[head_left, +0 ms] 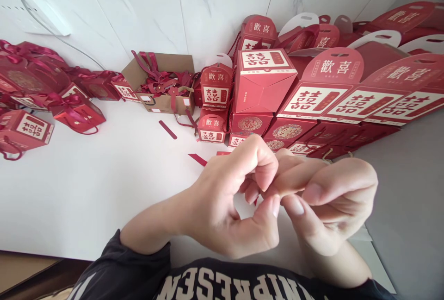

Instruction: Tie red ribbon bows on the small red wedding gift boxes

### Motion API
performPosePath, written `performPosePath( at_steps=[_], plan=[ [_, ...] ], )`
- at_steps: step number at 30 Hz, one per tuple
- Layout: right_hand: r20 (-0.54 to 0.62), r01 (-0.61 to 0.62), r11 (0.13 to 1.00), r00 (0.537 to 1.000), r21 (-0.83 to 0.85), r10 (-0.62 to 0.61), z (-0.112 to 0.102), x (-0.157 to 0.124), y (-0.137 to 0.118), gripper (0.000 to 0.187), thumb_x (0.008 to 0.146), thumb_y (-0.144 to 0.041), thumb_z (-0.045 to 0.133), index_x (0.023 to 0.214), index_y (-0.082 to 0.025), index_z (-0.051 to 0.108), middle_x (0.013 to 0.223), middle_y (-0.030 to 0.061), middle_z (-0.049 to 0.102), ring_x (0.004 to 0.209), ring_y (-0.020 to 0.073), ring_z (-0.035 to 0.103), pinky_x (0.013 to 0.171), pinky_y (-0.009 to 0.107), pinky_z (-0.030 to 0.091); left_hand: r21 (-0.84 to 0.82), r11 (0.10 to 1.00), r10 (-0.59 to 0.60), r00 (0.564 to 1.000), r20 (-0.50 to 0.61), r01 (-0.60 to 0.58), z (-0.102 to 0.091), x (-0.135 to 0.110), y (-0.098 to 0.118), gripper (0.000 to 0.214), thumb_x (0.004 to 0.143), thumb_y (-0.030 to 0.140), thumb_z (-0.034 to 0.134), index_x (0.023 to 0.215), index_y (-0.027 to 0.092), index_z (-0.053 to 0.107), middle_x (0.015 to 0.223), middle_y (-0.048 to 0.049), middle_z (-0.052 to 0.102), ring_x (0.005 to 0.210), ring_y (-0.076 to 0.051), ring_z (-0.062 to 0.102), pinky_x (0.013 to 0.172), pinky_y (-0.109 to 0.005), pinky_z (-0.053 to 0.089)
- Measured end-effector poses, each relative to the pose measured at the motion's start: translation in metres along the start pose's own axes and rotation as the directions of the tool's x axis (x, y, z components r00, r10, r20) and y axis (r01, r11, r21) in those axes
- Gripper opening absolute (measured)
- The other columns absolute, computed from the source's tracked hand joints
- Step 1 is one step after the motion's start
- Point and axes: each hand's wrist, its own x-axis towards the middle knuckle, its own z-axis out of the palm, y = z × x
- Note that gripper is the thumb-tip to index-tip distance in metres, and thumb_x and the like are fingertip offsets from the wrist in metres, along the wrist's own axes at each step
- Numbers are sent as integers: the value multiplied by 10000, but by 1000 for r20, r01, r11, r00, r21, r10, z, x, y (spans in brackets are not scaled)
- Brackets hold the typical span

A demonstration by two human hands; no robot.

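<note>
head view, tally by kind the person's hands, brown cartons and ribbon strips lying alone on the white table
Hands (left hand, right hand): 2
Brown carton: 1
Ribbon strips lying alone on the table: 2
Total: 5
A red scrap between the hands is too hidden to count.

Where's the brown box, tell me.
In the head view, the brown box stands left of centre by the wall, just left of the stacked red boxes.
</note>
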Motion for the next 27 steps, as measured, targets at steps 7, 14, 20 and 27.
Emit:
performPosePath(
  at_steps=[7, 14, 20, 27],
  plan=[
    [22, -7, 999, 1000, -51, 8, -9, 1, 1, 256, 822, -98, 605, 1007, -272, 580, 759, 14, 685, 626, 183, 626, 573, 353, 504, 43, 997, 67, 997, 36, -68, -8, 2, -5, 349, 677, 8, 535, 882, 229, 360, 776, 2, 484, 616, -118, 469, 510, -269, 395],
    [225, -401, 736, 776, -545, 589, -65, 17, 18, 185, 931, -360, 541, 1038, -225, 610, 990, 53, 662, 919, 211, 607, 800, 342, 475, 454, 854, -317, 946, 71, 253, -73, 10, -17, 73, 856, 168, 513, 923, 190, 530, 911, -36, 597, 797, -150, 546, 694, -275, 445],
    [274, -507, 519, 482, -688, 833, -87, 5, 69, 360, 949, -548, 399, 1019, -229, 550, 976, 43, 658, 884, 221, 608, 808, 358, 447, 581, 654, -661, 740, 127, 484, -90, 6, -70, 423, 811, 549, 592, 1064, 217, 524, 1178, -85, 590, 1077, -242, 552, 795, -302, 462],
    [327, -474, 539, 459, -697, 826, -80, 1, 79, 383, 895, -588, 471, 918, -212, 543, 839, 24, 613, 751, 191, 568, 695, 307, 421, 597, 574, -770, 617, 162, 560, -93, -4, -89, 547, 703, 570, 689, 1041, 212, 450, 681, 34, 589, 559, -132, 502, 536, -244, 367]
  ],
)
